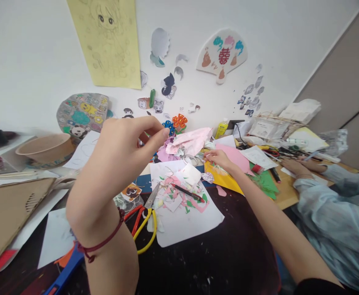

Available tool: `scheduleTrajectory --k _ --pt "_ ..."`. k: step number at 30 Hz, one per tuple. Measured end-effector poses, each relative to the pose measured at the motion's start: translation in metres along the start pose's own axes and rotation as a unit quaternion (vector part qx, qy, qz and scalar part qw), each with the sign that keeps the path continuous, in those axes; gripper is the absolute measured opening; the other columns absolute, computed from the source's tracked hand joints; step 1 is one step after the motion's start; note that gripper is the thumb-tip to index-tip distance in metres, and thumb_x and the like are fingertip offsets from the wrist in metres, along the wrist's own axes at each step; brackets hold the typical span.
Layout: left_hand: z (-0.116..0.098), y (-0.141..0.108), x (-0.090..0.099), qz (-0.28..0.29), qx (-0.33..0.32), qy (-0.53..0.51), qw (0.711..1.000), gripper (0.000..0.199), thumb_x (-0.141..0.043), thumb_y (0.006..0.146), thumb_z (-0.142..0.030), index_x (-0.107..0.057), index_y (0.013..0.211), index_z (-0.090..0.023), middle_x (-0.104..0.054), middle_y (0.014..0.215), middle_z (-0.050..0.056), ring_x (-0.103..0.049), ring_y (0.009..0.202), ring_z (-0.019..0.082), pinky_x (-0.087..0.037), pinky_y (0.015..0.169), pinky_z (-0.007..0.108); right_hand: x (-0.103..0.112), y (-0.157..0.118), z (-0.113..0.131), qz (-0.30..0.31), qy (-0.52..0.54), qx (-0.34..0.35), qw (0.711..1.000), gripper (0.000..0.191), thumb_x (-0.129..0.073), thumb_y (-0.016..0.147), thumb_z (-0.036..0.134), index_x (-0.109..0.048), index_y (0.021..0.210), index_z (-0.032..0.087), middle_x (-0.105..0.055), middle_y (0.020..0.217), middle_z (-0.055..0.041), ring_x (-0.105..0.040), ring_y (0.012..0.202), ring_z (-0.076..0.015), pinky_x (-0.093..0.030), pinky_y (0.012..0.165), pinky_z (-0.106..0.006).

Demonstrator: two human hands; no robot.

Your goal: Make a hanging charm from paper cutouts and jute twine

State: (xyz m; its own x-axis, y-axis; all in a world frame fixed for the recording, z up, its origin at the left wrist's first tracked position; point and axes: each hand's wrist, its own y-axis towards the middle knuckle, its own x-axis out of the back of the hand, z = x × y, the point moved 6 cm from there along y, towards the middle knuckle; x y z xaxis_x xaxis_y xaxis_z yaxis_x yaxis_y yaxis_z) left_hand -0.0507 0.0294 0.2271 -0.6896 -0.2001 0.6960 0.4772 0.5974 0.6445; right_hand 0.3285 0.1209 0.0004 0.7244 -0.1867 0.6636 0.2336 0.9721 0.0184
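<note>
My left hand [130, 151] is raised in front of me at the left centre, wrist bent, with thumb and fingertips drawn together; whatever they may pinch cannot be made out. Farther off, my right hand [218, 159] reaches over the table beside yellow paper [224, 179] and pink paper [236, 157]; its fingertips are too small to read. Between my arms lies a white sheet [185, 229] strewn with pink, green and white scraps. A dark red pen [188, 192] rests on the scraps. Yellow-handled scissors [154, 231] lie at the sheet's left edge.
A round wooden bowl [46, 149] and cardboard [10, 213] are at the left. Blue and orange flowers [179, 122] stand by the wall, near a yellow bottle [221, 128]. At the right, another person's sleeve [323, 217] and hands rest by the cluttered table.
</note>
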Motion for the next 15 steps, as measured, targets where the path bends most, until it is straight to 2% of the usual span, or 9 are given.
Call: scheduleTrajectory --k 3,8,12,15 --pt "0.003 0.0 -0.001 -0.003 0.005 0.006 1.0 0.026 -0.053 0.093 -0.035 -0.068 0.075 -0.023 -0.07 0.07 -0.006 -0.059 0.057 0.01 -0.039 0.067 0.027 -0.004 -0.003 0.0 0.003 -0.018 0.016 1.0 0.036 -0.06 0.094 0.037 -0.058 0.125 0.018 -0.061 0.127 -0.01 -0.063 0.108 -0.022 -0.056 0.09 -0.044" --pt "0.005 -0.001 0.0 -0.001 0.008 0.008 1.0 0.024 -0.054 0.093 -0.034 -0.067 0.075 -0.024 -0.069 0.069 -0.006 -0.057 0.055 0.01 -0.038 0.067 0.027 -0.006 -0.015 -0.003 -0.03 -0.066 0.04 0.997 0.036 -0.059 0.094 0.037 -0.058 0.125 0.018 -0.06 0.128 -0.0102 -0.063 0.108 -0.0221 -0.055 0.091 -0.044" --pt "0.004 -0.001 0.001 0.005 0.009 0.011 1.0 0.024 -0.054 0.093 -0.033 -0.067 0.075 -0.023 -0.067 0.063 -0.006 -0.057 0.056 0.009 -0.037 0.065 0.026 -0.007 -0.033 -0.017 -0.025 -0.125 0.001 0.992 0.036 -0.059 0.094 0.037 -0.059 0.125 0.018 -0.061 0.127 -0.0099 -0.063 0.108 -0.0223 -0.055 0.091 -0.044" --pt "0.002 -0.002 0.0 0.012 0.004 0.025 1.0 0.025 -0.054 0.093 -0.033 -0.067 0.076 -0.022 -0.066 0.064 -0.005 -0.056 0.059 0.009 -0.036 0.064 0.026 -0.01 -0.047 -0.029 0.001 -0.161 -0.036 0.986 0.036 -0.06 0.094 0.038 -0.059 0.124 0.017 -0.061 0.126 -0.0093 -0.063 0.108 -0.0229 -0.055 0.091 -0.044"
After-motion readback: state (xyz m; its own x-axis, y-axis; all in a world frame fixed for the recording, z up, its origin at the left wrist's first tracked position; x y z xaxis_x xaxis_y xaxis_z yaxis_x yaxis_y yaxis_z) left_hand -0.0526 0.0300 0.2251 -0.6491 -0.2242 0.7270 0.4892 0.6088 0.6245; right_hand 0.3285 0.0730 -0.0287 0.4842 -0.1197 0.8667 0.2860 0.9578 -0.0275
